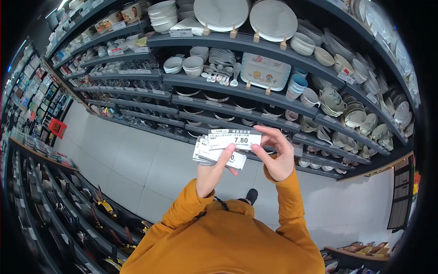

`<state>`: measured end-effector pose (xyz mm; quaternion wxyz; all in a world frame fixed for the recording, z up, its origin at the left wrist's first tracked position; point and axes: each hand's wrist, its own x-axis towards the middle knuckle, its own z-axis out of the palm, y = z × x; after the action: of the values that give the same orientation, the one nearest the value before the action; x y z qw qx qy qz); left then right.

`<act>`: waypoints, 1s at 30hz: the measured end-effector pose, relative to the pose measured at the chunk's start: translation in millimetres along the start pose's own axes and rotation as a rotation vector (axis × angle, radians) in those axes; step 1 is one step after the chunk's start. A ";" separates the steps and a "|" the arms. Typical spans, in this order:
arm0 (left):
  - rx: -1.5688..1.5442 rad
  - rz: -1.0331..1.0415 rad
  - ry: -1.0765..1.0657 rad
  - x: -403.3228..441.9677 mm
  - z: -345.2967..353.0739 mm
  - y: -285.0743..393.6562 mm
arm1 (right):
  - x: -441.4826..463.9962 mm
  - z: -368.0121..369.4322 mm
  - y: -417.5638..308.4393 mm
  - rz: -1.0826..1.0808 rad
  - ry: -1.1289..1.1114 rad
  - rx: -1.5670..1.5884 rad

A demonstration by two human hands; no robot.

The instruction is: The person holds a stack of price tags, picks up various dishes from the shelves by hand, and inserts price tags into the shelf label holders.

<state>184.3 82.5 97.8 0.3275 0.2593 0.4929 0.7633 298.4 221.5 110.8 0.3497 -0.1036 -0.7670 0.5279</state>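
Note:
In my left hand [213, 172] is a fanned stack of price tags [203, 157], gripped with the thumb on top. The uppermost price tag [235, 138] reads 7.80 and has a dark header strip. My right hand [276, 153] pinches that tag at its right end between thumb and fingers, while my left thumb presses its lower edge. Both hands are held in front of my body, above the floor and before the shelves. The lower tags in the stack are partly covered by the top one.
Ahead stands a dark shelf unit [210, 82] with bowls, a patterned tray [264, 71], blue cups [297, 85] and large white plates [221, 13]. Another rack [59, 219] with kitchen tools is at lower left. A red box [57, 128] sits by the left aisle. Grey floor tiles [123, 160] lie between.

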 end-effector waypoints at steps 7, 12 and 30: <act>-0.011 -0.006 -0.031 -14.0 -50.4 23.1 | 0.8 52.3 -19.4 0.007 -0.012 -0.067; -0.019 0.003 -0.037 -21.2 -72.2 34.2 | 1.5 75.8 -29.4 0.055 -0.032 -0.066; -0.077 0.016 -0.027 -30.0 -94.0 46.0 | 2.9 99.8 -40.8 -0.009 -0.046 -0.081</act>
<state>125.0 -8.8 102.4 0.3375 0.2608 0.4567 0.7807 240.4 132.2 128.4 0.3298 -0.1021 -0.7962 0.4969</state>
